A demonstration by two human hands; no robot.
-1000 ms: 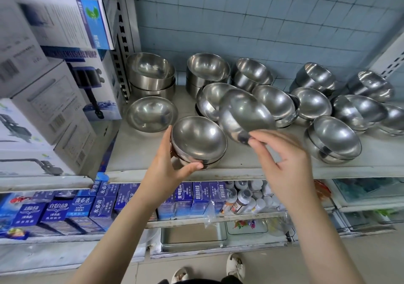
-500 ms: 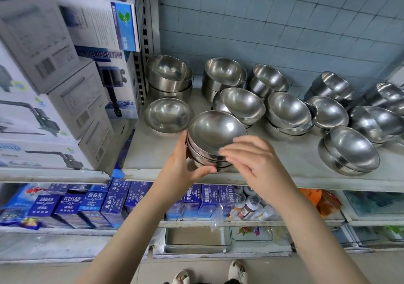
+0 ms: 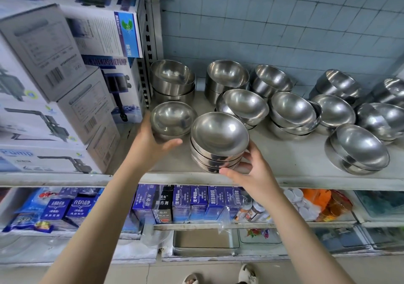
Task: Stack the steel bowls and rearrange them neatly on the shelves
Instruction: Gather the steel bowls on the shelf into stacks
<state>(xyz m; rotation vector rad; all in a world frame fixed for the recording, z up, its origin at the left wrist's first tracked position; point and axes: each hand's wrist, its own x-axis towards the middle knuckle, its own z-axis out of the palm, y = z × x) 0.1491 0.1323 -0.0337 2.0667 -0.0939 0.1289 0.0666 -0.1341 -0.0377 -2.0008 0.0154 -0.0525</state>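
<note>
- Front stack (image 3: 219, 138): steel bowls nested mouth-up (three or four rims show at the side; the exact count is unclear). It stands near the front edge of the shelf (image 3: 284, 161), between the two hands.
- Right hand (image 3: 253, 174): clasped on the front stack from its right, with the thumb low along the near side and the fingers curled round the far flank.
- Single bowl (image 3: 172, 118): mouth-up on the same shelf, just left of the front stack. Whether the two touch cannot be told.
- Left hand (image 3: 150, 141): wrapped round the single bowl's near-left side, the thumb lying across its front below the rim. The fingers are mostly hidden behind the bowl.
- Rear stack (image 3: 172, 80): upright, beyond the left hand, against the tiled wall.
- Second rear stack (image 3: 227, 76): beyond the front stack, also at the wall.
- Tilted bowls (image 3: 290, 113): leaning nested groups spread to the right of the right hand and beyond it, well apart from it.
- Cardboard boxes (image 3: 65, 87): piled to the left of the left hand.
- Blue cartons (image 3: 196, 203): standing in a row on the lower shelf beneath both hands.
</note>
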